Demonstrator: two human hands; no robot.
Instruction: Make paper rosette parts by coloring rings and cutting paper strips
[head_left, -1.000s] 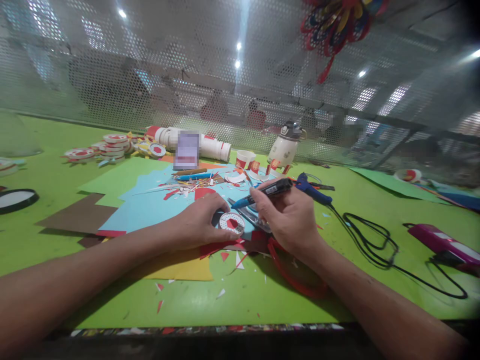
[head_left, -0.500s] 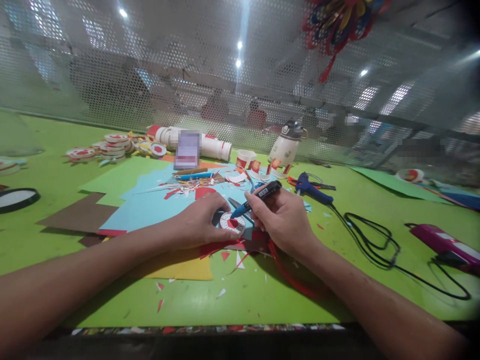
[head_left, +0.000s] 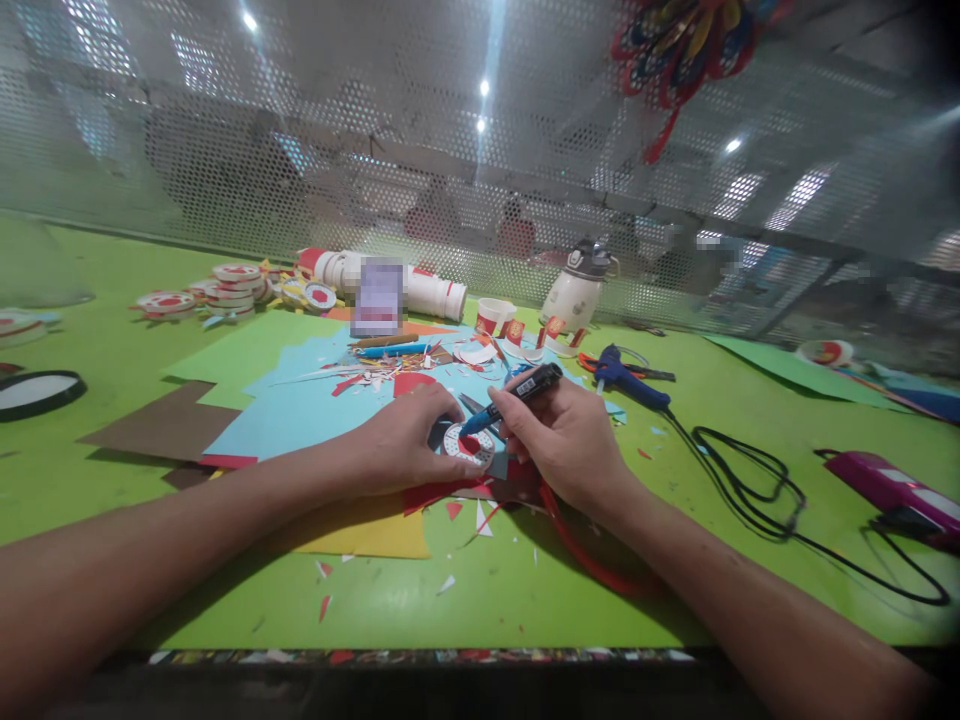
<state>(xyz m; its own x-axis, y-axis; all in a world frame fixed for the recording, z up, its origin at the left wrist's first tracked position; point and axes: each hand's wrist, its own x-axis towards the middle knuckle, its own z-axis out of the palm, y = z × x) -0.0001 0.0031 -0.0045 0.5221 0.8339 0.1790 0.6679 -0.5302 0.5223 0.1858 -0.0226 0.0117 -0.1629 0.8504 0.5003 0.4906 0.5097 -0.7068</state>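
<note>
My left hand grips a small round paper piece between thumb and fingers. It is white with dark dots around its rim and a red middle, and looks like a cut-off paper cup base. In my right hand is a marker pen with a black barrel and blue front end, slanted down to the left. Its tip is at the red middle of the piece; whether it touches I cannot tell. Scissors lie partly hidden behind the hands. Beneath are light blue paper and yellow paper.
A blue glue gun with a black cord lies right, near a magenta tool. Behind stand a paper cup, a bottle and a phone. Decorated discs pile up at left. Paper scraps litter the green table.
The view has shifted slightly. Both hands keep their holds, and the marker tip stays at the red middle of the paper piece.
</note>
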